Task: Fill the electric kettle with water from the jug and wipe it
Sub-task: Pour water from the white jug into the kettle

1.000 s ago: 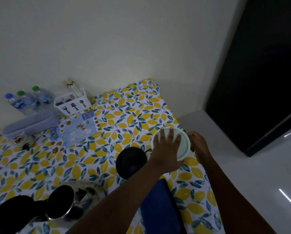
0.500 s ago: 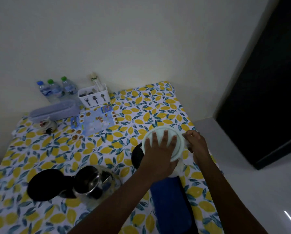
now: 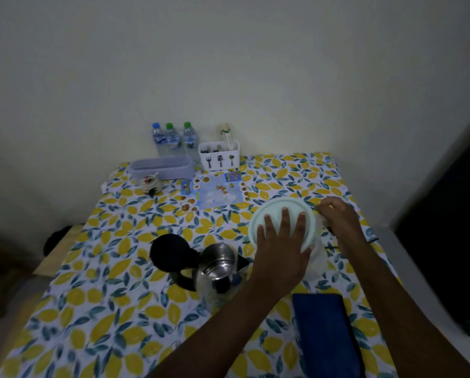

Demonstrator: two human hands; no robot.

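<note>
Head view: jug (image 3: 314,259) stands at the right part of the table (image 3: 105,296), and its pale round lid (image 3: 279,214) is under the left hand (image 3: 281,246), which lies flat on it with the fingers spread wide. Right hand (image 3: 337,219) is at 3 o'clock from the lid, just beside its rim, with the fingers curled at the side of the jug; whether it grips something I cannot tell. Electric kettle (image 3: 219,268) stands at 8 o'clock from the left hand, near it but apart, with its steel mouth open and its black lid (image 3: 171,252) turned back toward 9 o'clock. Folded blue cloth (image 3: 325,331) lies at 6 o'clock from the jug, between the two forearms. At 12 o'clock, against the wall, stand three water bottles (image 3: 172,139) and a white cutlery holder (image 3: 219,155)
</note>
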